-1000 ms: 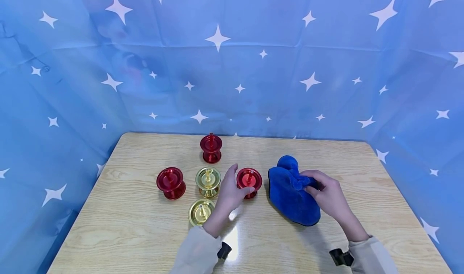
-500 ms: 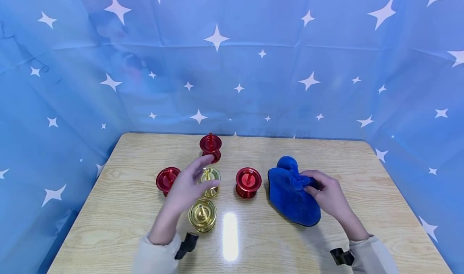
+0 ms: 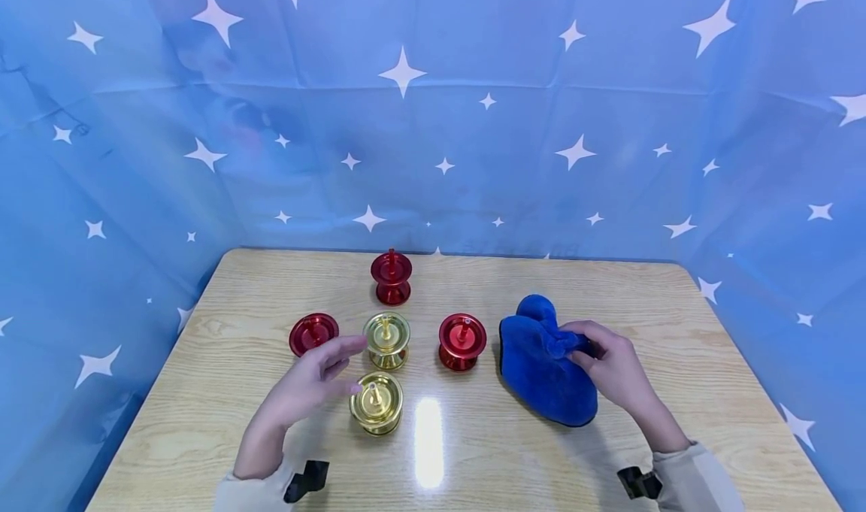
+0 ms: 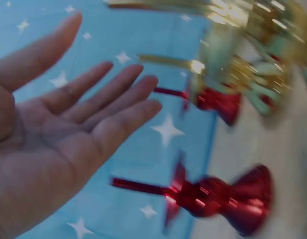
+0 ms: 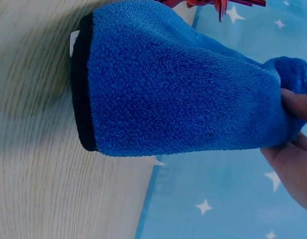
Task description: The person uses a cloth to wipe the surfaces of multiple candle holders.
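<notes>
My right hand (image 3: 612, 365) pinches a bunched-up part of a fluffy blue cloth (image 3: 541, 373), which stands on the table at the right. In the right wrist view, the cloth (image 5: 173, 89) hangs from thumb and fingers, with a dark-trimmed edge at the table. My left hand (image 3: 301, 388) holds nothing; its fingers reach over the table beside the front gold candle holder (image 3: 376, 418) and the rear gold candle holder (image 3: 387, 339). Partly hidden behind that hand is the left red candle holder (image 3: 313, 331). In the left wrist view, the palm (image 4: 49, 139) shows with extended fingers.
One red candle holder (image 3: 392, 275) stands upright at the back, another red candle holder (image 3: 463, 339) between the gold ones and the cloth. All are on a wooden table (image 3: 203, 422). A blue star-patterned curtain (image 3: 473, 181) hangs behind the table.
My left hand has moved away from the right red candle holder, leftward across the gold ones, then nearer to me. The right hand and the cloth have stayed in place.
</notes>
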{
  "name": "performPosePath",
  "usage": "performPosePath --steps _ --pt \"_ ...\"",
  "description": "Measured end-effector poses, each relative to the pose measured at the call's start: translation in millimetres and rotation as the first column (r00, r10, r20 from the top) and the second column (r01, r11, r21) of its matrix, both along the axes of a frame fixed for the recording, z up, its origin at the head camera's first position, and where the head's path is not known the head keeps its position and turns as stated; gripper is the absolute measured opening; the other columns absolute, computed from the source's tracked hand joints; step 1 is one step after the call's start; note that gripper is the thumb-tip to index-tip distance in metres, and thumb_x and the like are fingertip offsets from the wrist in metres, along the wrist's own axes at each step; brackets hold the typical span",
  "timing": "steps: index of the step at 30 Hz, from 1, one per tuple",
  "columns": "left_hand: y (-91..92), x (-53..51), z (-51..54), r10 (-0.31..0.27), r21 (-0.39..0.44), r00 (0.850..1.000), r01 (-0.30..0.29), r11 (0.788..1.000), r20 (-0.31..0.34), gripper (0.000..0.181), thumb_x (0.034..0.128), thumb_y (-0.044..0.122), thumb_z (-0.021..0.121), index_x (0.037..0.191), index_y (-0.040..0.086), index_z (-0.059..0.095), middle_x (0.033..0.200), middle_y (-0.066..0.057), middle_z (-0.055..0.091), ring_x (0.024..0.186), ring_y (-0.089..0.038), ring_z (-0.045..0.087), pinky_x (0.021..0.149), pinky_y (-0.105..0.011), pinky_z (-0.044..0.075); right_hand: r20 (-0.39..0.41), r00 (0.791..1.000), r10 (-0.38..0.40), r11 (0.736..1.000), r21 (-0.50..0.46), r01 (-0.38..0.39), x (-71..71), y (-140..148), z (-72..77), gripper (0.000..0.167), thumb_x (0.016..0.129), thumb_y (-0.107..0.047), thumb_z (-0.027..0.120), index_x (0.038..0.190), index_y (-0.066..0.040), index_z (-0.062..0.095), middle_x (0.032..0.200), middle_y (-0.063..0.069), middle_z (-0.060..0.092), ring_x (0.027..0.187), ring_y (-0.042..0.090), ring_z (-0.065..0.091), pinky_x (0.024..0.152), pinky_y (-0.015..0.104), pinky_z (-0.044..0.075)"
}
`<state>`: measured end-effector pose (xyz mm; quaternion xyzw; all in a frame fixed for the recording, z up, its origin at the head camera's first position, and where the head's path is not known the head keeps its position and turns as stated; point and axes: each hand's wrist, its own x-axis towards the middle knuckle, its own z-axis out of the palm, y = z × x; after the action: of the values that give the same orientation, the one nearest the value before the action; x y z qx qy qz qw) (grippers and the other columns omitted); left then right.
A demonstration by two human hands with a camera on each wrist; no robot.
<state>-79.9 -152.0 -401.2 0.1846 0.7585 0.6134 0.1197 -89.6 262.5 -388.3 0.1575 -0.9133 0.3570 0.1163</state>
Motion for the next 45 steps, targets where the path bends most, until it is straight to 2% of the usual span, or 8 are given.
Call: performPosePath --steps 7,13,18,26,30,35,40,45 --pt "-10.2 -1.6 -36.6 -0.142 0.040 0.988 0.139 0.989 0.064 0.071 0.0718 0.003 0.074 0.130 -0.013 0.036 0.132 -0.032 0.037 0.122 -0.045 0.034 0.101 -0.053 0.026 0.003 1.000 0.002 1.000 -0.017 -0.002 0.0 -0.8 -2.1 0.038 0.072 0.019 0.063 0.102 -0.003 0.064 0.098 0.013 0.064 0.069 0.007 0.054 0.054 0.023 0.047" --pt "-9.3 3.5 -54.7 -0.212 0.098 0.973 0.203 0.974 0.093 0.083 0.0668 0.000 0.077 0.134 -0.011 0.029 0.134 -0.029 0.035 0.122 -0.043 0.034 0.099 -0.033 0.036 0.003 1.000 -0.005 1.000 -0.011 0.005 0.6 -1.2 -1.9 0.038 0.072 0.019 0.063 0.103 -0.004 0.064 0.097 0.013 0.063 0.063 0.007 0.050 0.050 0.023 0.044" --pt "-2.7 8.7 -61.2 -0.187 0.108 0.974 0.174 0.979 0.125 0.090 0.0652 0.002 0.078 0.137 -0.010 0.025 0.131 -0.026 0.038 0.119 -0.041 0.039 0.095 -0.023 0.039 -0.007 1.000 -0.003 1.000 -0.012 0.003 1.1 -1.1 -1.9 0.038 0.071 0.019 0.063 0.102 -0.003 0.064 0.096 0.013 0.063 0.062 0.008 0.049 0.049 0.023 0.042" --pt "6.3 14.3 -66.1 -0.102 0.109 0.987 0.089 0.990 0.122 0.087 0.0642 0.004 0.079 0.135 -0.007 0.030 0.126 -0.023 0.044 0.113 -0.037 0.045 0.093 -0.024 0.042 -0.018 1.000 0.001 1.000 -0.028 -0.001 0.9 -2.5 -1.8 0.038 0.071 0.019 0.064 0.101 -0.004 0.065 0.097 0.013 0.064 0.068 0.008 0.053 0.052 0.023 0.045" --pt "9.2 16.8 -64.6 -0.043 0.080 0.991 0.033 0.996 0.123 0.082 0.0639 0.005 0.080 0.132 -0.006 0.036 0.125 -0.021 0.047 0.113 -0.036 0.046 0.092 -0.024 0.042 -0.005 1.000 0.004 0.999 -0.043 -0.004 1.6 -3.5 -1.2 0.038 0.071 0.019 0.064 0.102 -0.003 0.065 0.097 0.013 0.064 0.068 0.008 0.054 0.052 0.023 0.045" --pt "15.8 20.2 -53.5 0.024 0.017 0.991 -0.027 1.000 0.129 0.082 0.0633 0.009 0.082 0.132 -0.006 0.038 0.121 -0.019 0.050 0.109 -0.033 0.051 0.089 -0.026 0.044 0.008 1.000 0.005 0.999 -0.042 -0.005 2.3 -3.1 -1.0 0.039 0.071 0.020 0.063 0.103 -0.003 0.064 0.098 0.014 0.063 0.068 0.008 0.055 0.052 0.023 0.046" --pt "26.4 21.6 -34.0 0.058 -0.006 0.989 -0.058 0.998 0.137 0.082 0.0626 0.010 0.083 0.132 -0.002 0.041 0.121 -0.017 0.051 0.106 -0.029 0.054 0.088 -0.028 0.045 0.023 1.000 0.020 0.999 -0.037 -0.019 2.9 -2.9 4.1 0.037 0.072 0.018 0.063 0.103 -0.003 0.064 0.098 0.013 0.063 0.072 0.005 0.056 0.055 0.023 0.048" --pt "43.6 19.6 -8.0 0.072 0.024 0.987 -0.076 0.997 0.146 0.082 0.0615 0.009 0.083 0.131 0.001 0.042 0.120 -0.015 0.052 0.105 -0.028 0.055 0.087 -0.029 0.046 0.021 0.999 0.038 0.999 -0.026 -0.038 4.5 -4.4 22.3 0.037 0.073 0.016 0.065 0.104 -0.004 0.064 0.098 0.011 0.064 0.081 0.003 0.059 0.064 0.020 0.050"
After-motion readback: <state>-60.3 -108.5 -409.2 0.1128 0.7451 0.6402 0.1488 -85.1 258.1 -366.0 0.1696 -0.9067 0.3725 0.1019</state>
